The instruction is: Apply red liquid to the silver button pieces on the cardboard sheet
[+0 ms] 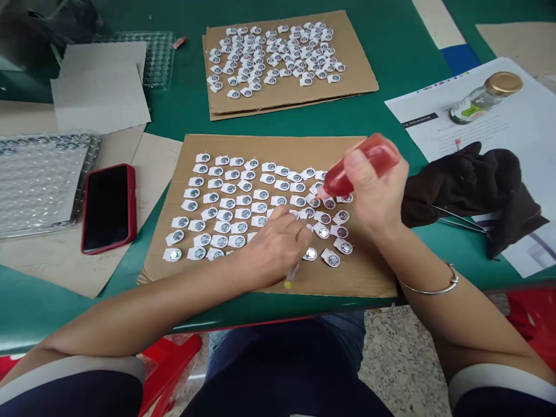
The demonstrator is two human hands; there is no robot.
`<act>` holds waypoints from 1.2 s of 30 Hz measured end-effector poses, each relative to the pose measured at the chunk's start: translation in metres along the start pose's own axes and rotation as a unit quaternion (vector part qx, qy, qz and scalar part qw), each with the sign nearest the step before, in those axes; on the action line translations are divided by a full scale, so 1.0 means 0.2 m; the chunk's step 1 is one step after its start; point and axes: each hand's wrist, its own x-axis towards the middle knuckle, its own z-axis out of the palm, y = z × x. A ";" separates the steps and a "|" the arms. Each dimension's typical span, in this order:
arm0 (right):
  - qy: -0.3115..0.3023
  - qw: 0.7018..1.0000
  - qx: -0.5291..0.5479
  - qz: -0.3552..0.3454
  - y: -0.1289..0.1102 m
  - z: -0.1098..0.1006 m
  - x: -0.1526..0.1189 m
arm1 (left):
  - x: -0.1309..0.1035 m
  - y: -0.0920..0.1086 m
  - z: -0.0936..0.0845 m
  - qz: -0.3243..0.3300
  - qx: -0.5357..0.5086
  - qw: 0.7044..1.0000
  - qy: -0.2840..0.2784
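In my right hand point(382, 191) is a red squeeze bottle point(365, 165), tilted with its nozzle pointing down and left over the small parts. My left hand point(278, 246) is closed around a thin clear pen-like stick point(291, 277) with a yellow end; its front part is hidden by the fingers. Both hands are over a cardboard sheet point(377, 272) that bears rows of small white tabs with round silvery discs point(225, 203). The bottle's tip is close to the discs on the right side; whether it touches one I cannot tell. My left hand covers several of them.
A second cardboard stack point(360, 81) with many similar tabs lies behind. To the left are a red-cased phone point(108, 208), bubble-wrapped sheets point(39, 185) and grey card point(102, 87). On the right are a gold-lidded jar point(478, 101), printed paper point(412, 104), dark cloth point(469, 179) and tweezers point(463, 220).
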 end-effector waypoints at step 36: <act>-0.039 0.954 -0.262 -0.142 0.06 0.02 -0.06 | 0.00 0.06 0.03 0.037 0.113 0.992 0.037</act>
